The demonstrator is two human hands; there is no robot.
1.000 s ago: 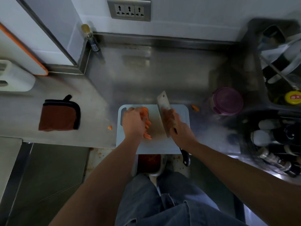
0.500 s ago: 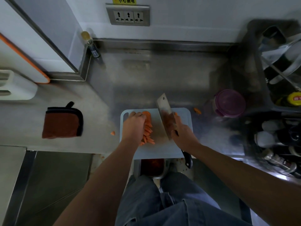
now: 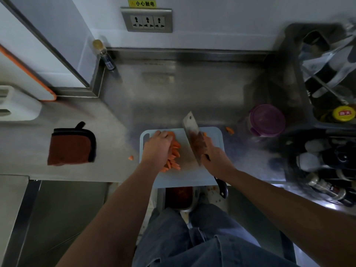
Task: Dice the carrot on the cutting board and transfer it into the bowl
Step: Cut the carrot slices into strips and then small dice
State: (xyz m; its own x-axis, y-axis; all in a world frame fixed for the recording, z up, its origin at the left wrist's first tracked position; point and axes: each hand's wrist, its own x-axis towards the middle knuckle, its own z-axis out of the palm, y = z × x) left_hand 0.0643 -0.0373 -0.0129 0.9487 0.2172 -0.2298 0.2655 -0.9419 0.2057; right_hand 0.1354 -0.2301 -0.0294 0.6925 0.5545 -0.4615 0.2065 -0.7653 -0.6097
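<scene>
Dim steel counter (image 3: 192, 93); I saw the left hand (image 3: 157, 149) curled round the carrot sticks (image 3: 174, 157) on the cutting board (image 3: 192, 176), hiding most. The right hand (image 3: 215, 157) gripped the cleaver (image 3: 194, 135) beside them, handle overhanging the edge.

Steel counter (image 3: 192, 97): cutting board (image 3: 185, 176), folded cloth (image 3: 71, 145), purple-lidded tub (image 3: 266, 120), bottle (image 3: 105, 54).

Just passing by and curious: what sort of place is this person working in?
Most likely a kitchen, perhaps a commercial one: a stainless steel counter, a cutting board with carrot sticks and a cleaver, and sauce bottles at the right.
</scene>
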